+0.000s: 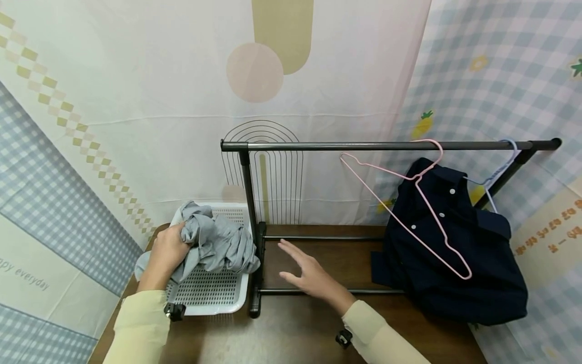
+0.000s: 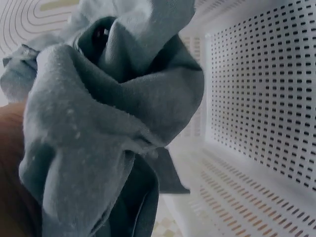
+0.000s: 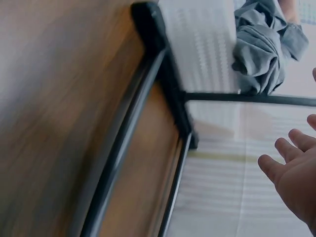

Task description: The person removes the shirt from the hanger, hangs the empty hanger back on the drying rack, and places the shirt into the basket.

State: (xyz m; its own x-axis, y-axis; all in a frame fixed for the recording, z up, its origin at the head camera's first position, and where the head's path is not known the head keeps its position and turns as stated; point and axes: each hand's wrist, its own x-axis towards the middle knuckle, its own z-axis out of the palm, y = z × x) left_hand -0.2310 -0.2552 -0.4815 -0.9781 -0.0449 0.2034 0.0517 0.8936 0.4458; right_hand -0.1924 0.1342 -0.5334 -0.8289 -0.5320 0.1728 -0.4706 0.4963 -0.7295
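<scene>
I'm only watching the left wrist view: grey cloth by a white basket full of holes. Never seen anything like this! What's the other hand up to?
Observer: The right hand is open, holding nothing, near a black rack.

Visitor: A rack? What's hooked on it?

Observer: In the head view, a pink hanger hooks over it, with no garment on it.

Visitor: Are there any clothes up there at all?

Observer: Yes, a navy garment hangs on a blue hanger towards the right end, partly behind the pink one.
</scene>
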